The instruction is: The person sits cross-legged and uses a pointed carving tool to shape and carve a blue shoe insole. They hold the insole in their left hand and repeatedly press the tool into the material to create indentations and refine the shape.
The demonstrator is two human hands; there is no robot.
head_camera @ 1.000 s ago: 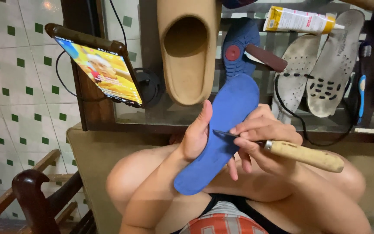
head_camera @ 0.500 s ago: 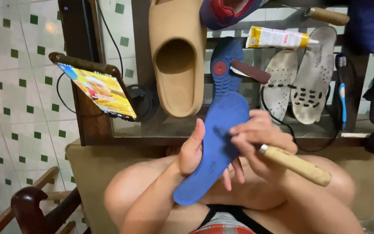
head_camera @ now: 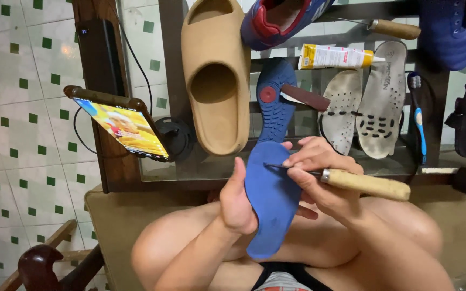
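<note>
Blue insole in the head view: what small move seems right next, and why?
Probably press the awl tip in at the insole's left edge: the right hand rests the tip there, while the left hand steadies the insole upright.

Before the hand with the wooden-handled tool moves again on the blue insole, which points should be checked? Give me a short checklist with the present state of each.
1. Left hand holds the blue insole firmly, thumb on its edge: ok.
2. Right hand grips the awl near the metal collar: ok.
3. Metal tip rests on the insole's face: ok, though the exact contact spot is too small to judge.
4. Left fingers behind the insole are out of the tip's line: cannot tell, they are mostly hidden.
5. Insole is supported over the bare legs, so a slip could reach skin: not ok.
6. Glue tube lies on the shelf, within sight: ok.
</note>
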